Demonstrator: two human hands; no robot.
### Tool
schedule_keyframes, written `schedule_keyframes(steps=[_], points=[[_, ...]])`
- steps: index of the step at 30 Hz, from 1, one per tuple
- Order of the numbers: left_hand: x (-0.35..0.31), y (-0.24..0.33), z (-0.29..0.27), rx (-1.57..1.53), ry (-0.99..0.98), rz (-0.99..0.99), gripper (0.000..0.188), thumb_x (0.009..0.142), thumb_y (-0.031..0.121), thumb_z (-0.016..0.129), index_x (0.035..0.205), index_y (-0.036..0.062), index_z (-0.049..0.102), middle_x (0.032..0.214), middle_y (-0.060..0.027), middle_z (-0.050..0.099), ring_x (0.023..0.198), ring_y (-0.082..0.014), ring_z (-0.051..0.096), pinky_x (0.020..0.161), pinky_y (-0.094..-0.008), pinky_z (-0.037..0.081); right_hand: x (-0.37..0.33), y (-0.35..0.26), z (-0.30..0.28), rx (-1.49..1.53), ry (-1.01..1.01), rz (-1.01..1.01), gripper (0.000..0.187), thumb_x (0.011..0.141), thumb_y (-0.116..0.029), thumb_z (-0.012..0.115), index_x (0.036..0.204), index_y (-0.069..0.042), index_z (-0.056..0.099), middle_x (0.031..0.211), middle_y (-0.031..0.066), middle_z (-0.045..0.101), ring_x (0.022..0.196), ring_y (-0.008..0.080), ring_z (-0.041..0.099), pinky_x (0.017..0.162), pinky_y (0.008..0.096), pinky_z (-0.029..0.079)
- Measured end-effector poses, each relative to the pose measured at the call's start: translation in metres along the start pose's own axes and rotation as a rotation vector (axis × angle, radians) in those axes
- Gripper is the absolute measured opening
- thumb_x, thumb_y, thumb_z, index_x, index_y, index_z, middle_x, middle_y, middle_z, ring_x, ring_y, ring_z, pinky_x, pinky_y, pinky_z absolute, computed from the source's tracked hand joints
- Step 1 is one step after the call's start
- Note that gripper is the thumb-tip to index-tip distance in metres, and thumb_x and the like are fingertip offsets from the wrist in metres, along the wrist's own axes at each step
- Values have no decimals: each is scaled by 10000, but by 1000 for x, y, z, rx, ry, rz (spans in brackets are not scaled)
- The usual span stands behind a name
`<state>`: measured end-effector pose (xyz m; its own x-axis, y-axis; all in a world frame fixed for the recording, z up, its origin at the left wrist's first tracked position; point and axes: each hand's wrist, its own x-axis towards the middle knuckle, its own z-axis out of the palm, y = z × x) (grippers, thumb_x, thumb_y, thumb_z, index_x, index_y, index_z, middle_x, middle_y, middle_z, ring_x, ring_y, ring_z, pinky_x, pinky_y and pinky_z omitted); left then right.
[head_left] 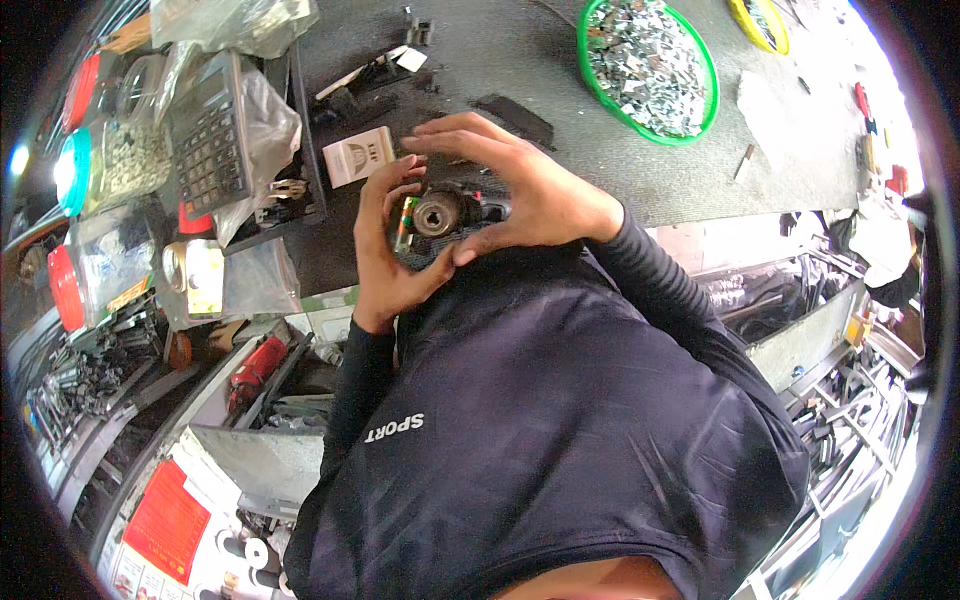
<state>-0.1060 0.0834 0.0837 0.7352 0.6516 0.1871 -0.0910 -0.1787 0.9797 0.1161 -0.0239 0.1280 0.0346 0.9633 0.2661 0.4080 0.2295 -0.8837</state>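
Note:
A dark round metal part (438, 215) with a hole in its middle lies at the table's near edge, between my two hands. My left hand (388, 245) curves around its left side, fingers apart from the thumb. Beside that palm is a small green and orange piece (407, 222), whose kind I cannot make out. My right hand (530, 190) arches over from the right, fingers stretched out and thumb close to the left thumb. Neither hand visibly grips the metal part. A small white and tan box (358, 157) sits just beyond my left fingers.
A green-rimmed basin (712, 90) of small metal pieces stands at the far right, with a yellow-rimmed one (784, 40) beyond. On the left are a calculator (208, 130), lidded jars (75, 170) and plastic bags. Drawers (265, 470) hang open below the table.

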Motion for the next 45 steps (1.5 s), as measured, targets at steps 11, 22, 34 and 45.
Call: schedule_keyframes(steps=[11, 22, 34, 45], points=[[30, 44, -32, 314, -369, 138, 557, 987, 278, 871, 1501, 92, 762, 1670, -177, 640, 1660, -372, 454, 1365, -539, 323, -7, 17, 15, 117, -168, 53, 569, 869, -130, 936, 1373, 8, 709, 1263, 223, 757, 1162, 459, 749, 997, 520, 596], [9, 38, 0, 263, -29, 91, 575, 820, 169, 1031, 1315, 90, 749, 1480, -168, 777, 1581, -395, 553, 1317, -524, 404, -8, 14, 21, 41, -43, 26, 596, 782, -140, 946, 1329, -11, 746, 1242, 238, 785, 1153, 452, 774, 1002, 494, 612], [2, 29, 2, 77, -34, 57, 619, 943, 220, 926, 1497, 32, 721, 1592, -229, 687, 1607, -380, 518, 1328, -525, 386, -10, 11, 24, 70, 8, 32, 568, 777, -108, 931, 1312, -27, 756, 1149, 226, 799, 1077, 453, 781, 931, 474, 617], [12, 39, -21, 298, -225, 100, 512, 976, 143, 846, 1480, 119, 758, 1650, -169, 655, 1607, -396, 532, 1322, -504, 409, -9, 11, 15, 50, -106, 149, 560, 796, -169, 957, 1292, -3, 758, 1189, 241, 802, 1122, 466, 781, 951, 474, 623]])
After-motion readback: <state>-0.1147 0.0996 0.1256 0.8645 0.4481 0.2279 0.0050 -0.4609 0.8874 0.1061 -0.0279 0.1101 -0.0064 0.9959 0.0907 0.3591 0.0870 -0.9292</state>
